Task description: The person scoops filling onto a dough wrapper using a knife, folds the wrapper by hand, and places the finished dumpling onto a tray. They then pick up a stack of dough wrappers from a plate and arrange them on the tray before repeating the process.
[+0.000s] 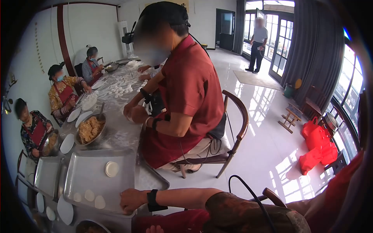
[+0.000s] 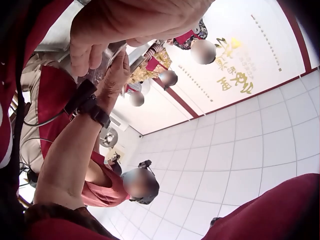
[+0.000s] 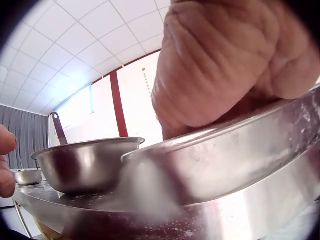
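My right hand [image 1: 133, 200], a black band at its wrist, rests at the near rim of a large shallow metal tray [image 1: 77, 174]. In the right wrist view the heel of the hand [image 3: 215, 70] bears over the tray wall [image 3: 235, 157], and its fingertips are hidden behind it. A small stack of round dough wrappers [image 1: 112, 169] lies in the tray, with loose wrappers [image 1: 100, 202] near its lower edge. Low in the head view, only the fingers of my left hand [image 1: 154, 229] show. The left wrist view has that hand holding nothing, its fingers [image 2: 92, 57] loosely extended.
Beyond the tray stands a metal bowl of filling [image 1: 90, 130] with a ladle. A second tray [image 1: 47, 176] and white oval plates [image 1: 67, 143] lie beside. A seated person in red [image 1: 190, 85] works close by on a wooden chair [image 1: 237, 132]; others sit across the floured table [image 1: 112, 105].
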Motion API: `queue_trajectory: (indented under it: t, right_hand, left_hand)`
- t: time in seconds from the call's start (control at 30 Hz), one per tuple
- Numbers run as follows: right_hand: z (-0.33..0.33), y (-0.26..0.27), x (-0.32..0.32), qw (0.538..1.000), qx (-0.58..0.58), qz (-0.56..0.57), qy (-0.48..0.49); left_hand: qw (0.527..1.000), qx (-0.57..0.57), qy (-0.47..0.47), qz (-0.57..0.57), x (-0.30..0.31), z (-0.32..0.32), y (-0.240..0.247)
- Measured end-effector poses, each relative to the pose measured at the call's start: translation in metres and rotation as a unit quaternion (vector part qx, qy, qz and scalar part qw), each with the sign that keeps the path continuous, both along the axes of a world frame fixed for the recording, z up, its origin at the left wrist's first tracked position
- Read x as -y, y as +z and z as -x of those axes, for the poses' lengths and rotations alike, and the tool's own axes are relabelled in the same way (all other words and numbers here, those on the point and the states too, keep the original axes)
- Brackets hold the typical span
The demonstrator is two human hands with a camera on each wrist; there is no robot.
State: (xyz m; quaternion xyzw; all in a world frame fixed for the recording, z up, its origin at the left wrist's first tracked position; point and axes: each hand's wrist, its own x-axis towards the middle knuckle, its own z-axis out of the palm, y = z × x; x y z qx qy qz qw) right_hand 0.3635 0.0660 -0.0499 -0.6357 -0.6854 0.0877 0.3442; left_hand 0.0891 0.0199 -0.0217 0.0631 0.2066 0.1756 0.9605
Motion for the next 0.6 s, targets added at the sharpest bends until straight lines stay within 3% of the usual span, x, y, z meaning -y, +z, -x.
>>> queue_trajectory:
  t: [0.33, 0.6]
  right_hand:
    - [0.002, 0.016, 0.010, 0.998, 0.036, 0.040, -0.010]
    - [0.002, 0.018, 0.010, 0.996, 0.022, 0.088, -0.012]
  left_hand:
    - [0.999, 0.024, 0.035, -0.029, 0.013, 0.015, -0.003]
    - [0.993, 0.002, 0.119, -0.020, -0.007, 0.040, -0.017]
